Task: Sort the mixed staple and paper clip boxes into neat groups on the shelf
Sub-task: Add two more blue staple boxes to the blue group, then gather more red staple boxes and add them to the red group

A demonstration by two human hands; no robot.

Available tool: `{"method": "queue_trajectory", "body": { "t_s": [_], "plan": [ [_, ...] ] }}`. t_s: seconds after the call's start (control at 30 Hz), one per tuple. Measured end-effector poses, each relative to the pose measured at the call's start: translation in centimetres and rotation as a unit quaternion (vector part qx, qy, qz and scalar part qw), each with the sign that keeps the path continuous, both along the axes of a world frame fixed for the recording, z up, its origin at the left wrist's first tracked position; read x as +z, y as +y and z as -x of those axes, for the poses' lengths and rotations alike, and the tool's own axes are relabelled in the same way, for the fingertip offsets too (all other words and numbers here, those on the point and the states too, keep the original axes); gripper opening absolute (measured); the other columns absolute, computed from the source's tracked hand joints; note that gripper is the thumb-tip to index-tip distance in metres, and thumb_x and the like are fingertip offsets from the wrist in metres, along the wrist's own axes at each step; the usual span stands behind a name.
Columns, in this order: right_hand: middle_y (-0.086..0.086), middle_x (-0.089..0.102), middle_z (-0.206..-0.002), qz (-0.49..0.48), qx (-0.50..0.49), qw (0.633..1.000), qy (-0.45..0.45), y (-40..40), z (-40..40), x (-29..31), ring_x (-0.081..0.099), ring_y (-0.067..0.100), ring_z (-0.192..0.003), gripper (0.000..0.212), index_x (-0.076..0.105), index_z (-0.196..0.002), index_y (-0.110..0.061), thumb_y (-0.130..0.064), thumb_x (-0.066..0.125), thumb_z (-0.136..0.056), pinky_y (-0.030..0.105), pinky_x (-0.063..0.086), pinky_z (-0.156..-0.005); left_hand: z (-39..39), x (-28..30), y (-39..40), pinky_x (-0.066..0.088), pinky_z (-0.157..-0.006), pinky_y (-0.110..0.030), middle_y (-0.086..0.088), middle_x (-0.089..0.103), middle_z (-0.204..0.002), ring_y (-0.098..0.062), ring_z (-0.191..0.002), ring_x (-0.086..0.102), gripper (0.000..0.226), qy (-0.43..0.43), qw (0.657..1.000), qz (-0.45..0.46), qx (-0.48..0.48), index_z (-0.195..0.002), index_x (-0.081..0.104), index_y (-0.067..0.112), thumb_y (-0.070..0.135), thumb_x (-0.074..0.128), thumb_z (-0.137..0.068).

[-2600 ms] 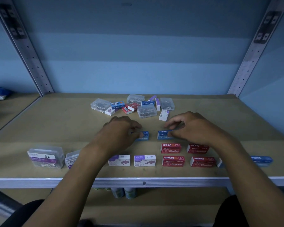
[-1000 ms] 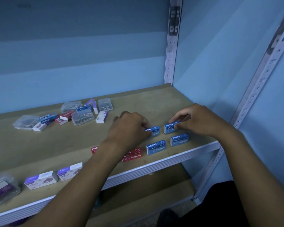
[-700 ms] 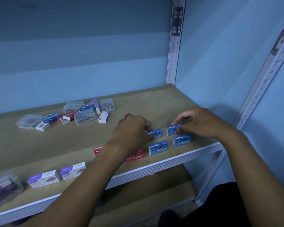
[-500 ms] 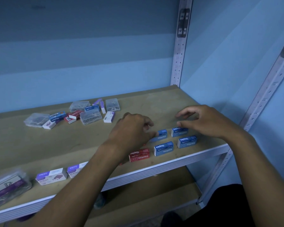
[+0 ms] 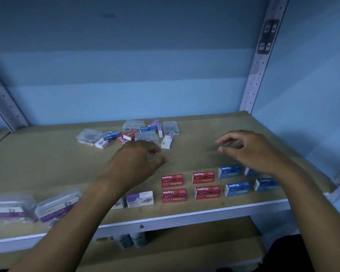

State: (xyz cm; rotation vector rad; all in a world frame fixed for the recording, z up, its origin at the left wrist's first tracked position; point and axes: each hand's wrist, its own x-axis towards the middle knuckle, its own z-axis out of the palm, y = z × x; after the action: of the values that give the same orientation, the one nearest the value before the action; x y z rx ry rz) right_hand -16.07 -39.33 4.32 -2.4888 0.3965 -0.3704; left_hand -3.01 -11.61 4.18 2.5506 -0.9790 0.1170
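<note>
Near the front edge of the shelf point(image 5: 185, 214) lie sorted groups: clear paper clip boxes point(image 5: 55, 205) at the left, purple staple boxes point(image 5: 139, 199), several red staple boxes point(image 5: 173, 180) and several blue staple boxes point(image 5: 237, 188) at the right. A mixed pile point(image 5: 130, 133) of clear, blue, red and purple boxes sits further back. My left hand point(image 5: 135, 163) hovers between the pile and the red boxes, fingers loosely curled and holding nothing. My right hand point(image 5: 247, 152) hovers over the blue group, fingers spread and relaxed, hiding part of one blue box.
Perforated metal uprights stand at the back left point(image 5: 2, 103) and back right point(image 5: 259, 61). A lower shelf point(image 5: 165, 250) holds a few bottles point(image 5: 132, 240). Blue walls close the back and the right side.
Both hands have let go of the two blue staple boxes set behind the front blue pair, and lifted away toward the back. The camera has swung left.
</note>
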Motion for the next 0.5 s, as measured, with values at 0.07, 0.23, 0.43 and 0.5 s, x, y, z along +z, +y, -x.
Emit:
{"method": "queue_trajectory", "body": {
  "t_s": [0.07,0.23,0.43,0.5],
  "plan": [
    [-0.025,0.068,-0.102,0.004,0.008,1.0,0.005,1.0,-1.1,-0.1,0.058,-0.012,-0.089,0.012,0.072,-0.099,-0.044,-0.042,0.072,-0.088,0.013,0.04,-0.072,-0.4,-0.4,0.8,0.048,-0.089,-0.026,0.013,0.069,-0.114,-0.009,-0.103,0.06,0.042,0.008,1.0,0.004,0.012,-0.113,0.07,0.03,0.06,0.061,-0.085],
    [-0.024,0.068,-0.102,-0.005,0.031,0.999,0.014,3.4,-3.6,-0.4,0.062,-0.005,-0.09,0.011,0.073,-0.098,-0.045,-0.042,0.073,-0.087,0.016,0.044,-0.072,-1.4,-1.2,2.4,0.047,-0.092,-0.027,0.012,0.065,-0.12,-0.011,-0.109,0.057,0.047,0.031,0.999,-0.003,0.034,-0.116,0.067,0.031,0.064,0.058,-0.084],
    [-0.024,0.065,-0.107,-0.004,0.055,0.998,0.041,6.0,-6.1,-0.6,0.06,-0.006,-0.092,0.011,0.072,-0.099,-0.045,-0.041,0.07,-0.09,0.017,0.043,-0.07,-1.7,-1.6,3.5,0.047,-0.097,-0.034,0.01,0.062,-0.125,-0.016,-0.113,0.054,0.049,0.036,0.998,-0.019,0.05,-0.12,0.063,0.033,0.065,0.056,-0.084],
    [-0.025,0.064,-0.107,0.0,0.066,0.997,0.042,6.8,-6.8,-0.6,0.059,-0.007,-0.091,0.011,0.072,-0.099,-0.044,-0.038,0.07,-0.09,0.015,0.042,-0.071,-1.9,-1.5,3.8,0.047,-0.098,-0.037,0.01,0.062,-0.127,-0.016,-0.115,0.054,0.051,0.034,0.998,-0.017,0.056,-0.122,0.063,0.032,0.065,0.056,-0.084]
  ]
}}
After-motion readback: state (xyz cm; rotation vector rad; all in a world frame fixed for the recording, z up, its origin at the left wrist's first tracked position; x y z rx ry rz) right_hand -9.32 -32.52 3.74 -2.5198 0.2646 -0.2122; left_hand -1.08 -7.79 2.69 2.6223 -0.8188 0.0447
